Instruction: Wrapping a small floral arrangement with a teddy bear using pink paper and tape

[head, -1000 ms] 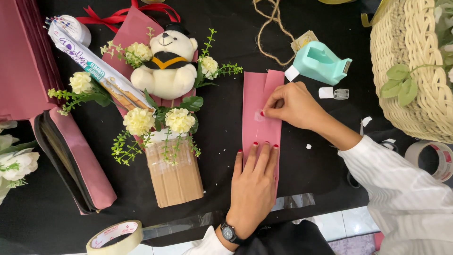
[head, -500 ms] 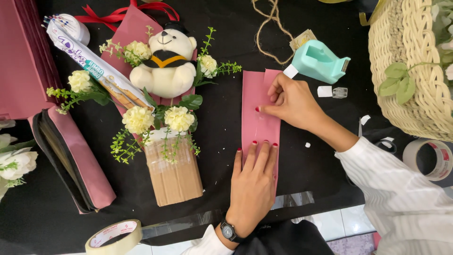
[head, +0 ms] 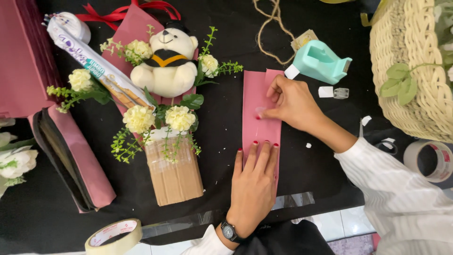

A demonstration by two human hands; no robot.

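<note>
The bench (head: 330,179) is covered in matt black cloth, and past its near edge pale floor tiles show. Toward the middle, slightly right, lies a long folded strip of pink paper (head: 258,94), smooth and flat, running from the near edge toward the far one.

The left hand (head: 254,186) lies flat on the strip's near end, fingers straight and pressed close together, nails painted red, a dark wristwatch (head: 230,231) on the wrist. The right hand (head: 293,103) comes in from the right in a white ribbed sleeve; its fingers are curled, the tips pressing down on the middle of the strip where a small clear piece of tape seems to sit.

Just beyond the right hand stands a mint-green plastic tape dispenser (head: 321,61), with coarse jute twine (head: 269,33) looping behind it. A woven cream wicker basket (head: 415,85) fills the far right corner, and a roll of clear tape (head: 432,160) rests below it.

To the left of the strip lies a bouquet: a plush white bear (head: 167,61) in a black graduation cap, cream artificial flowers (head: 179,118), green sprigs, and a cardboard-wrapped handle (head: 174,174). A roll of masking tape (head: 114,236) sits at the near edge.
</note>
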